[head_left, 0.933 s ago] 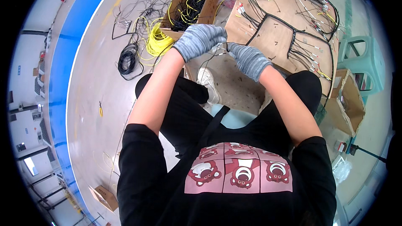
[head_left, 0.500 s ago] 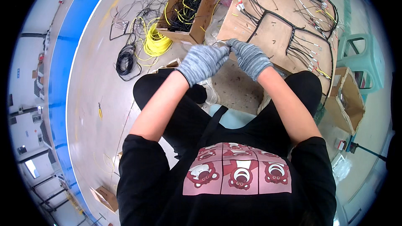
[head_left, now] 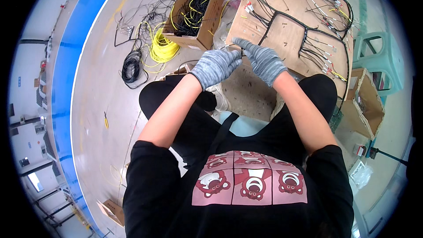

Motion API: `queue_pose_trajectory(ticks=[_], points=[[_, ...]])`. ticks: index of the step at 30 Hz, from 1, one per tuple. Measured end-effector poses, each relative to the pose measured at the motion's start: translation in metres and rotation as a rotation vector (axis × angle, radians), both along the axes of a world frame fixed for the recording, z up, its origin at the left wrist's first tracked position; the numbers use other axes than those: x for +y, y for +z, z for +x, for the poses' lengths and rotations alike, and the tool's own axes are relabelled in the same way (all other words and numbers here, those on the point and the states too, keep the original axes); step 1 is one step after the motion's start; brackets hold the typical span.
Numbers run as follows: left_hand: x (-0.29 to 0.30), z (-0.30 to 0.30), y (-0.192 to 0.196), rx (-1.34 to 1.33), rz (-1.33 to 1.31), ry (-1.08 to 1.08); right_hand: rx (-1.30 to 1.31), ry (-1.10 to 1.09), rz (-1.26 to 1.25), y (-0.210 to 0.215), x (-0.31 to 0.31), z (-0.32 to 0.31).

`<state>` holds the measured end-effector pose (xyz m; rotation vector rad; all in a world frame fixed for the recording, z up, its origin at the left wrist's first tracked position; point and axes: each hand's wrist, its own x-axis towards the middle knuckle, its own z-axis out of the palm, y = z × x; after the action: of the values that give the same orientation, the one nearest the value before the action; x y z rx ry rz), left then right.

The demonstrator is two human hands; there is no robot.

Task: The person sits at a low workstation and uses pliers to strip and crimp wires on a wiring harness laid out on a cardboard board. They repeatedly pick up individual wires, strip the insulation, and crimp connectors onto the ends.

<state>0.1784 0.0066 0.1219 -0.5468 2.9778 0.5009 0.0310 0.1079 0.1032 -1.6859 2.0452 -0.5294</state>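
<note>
Since the earlier frame our hands have drifted slightly right, staying at 12 o'clock, just above the knees. Our left hand (head_left: 214, 67), in a knitted grey glove, is closed around a thin dark wire (head_left: 232, 48), and our right hand (head_left: 263, 60) pinches the same wire with fingers extended. At 1 o'clock lies a flat brown board (head_left: 286, 35) carrying a branching black harness; at 11 o'clock sit an open cardboard box (head_left: 207, 22) of tangled cables and a yellow coil (head_left: 162, 48).
</note>
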Motion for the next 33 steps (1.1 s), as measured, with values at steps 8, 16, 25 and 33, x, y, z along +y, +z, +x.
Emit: queue_pose_trajectory(ticks=[8, 16, 25, 33], points=[[-0.059, -0.002, 0.028, 0.126, 0.074, -0.011, 0.096, 0.141, 0.01, 0.008, -0.004, 0.004], [-0.001, -0.002, -0.013, -0.041, 0.055, 0.029, 0.036, -0.036, 0.128, 0.013, 0.0, -0.002], [-0.066, -0.007, 0.023, 0.119, -0.071, 0.087, 0.069, 0.113, 0.105, 0.018, -0.003, -0.002], [-0.003, 0.001, 0.017, -0.082, -0.123, -0.098, 0.044, 0.01, 0.02, 0.005, 0.001, -0.003]])
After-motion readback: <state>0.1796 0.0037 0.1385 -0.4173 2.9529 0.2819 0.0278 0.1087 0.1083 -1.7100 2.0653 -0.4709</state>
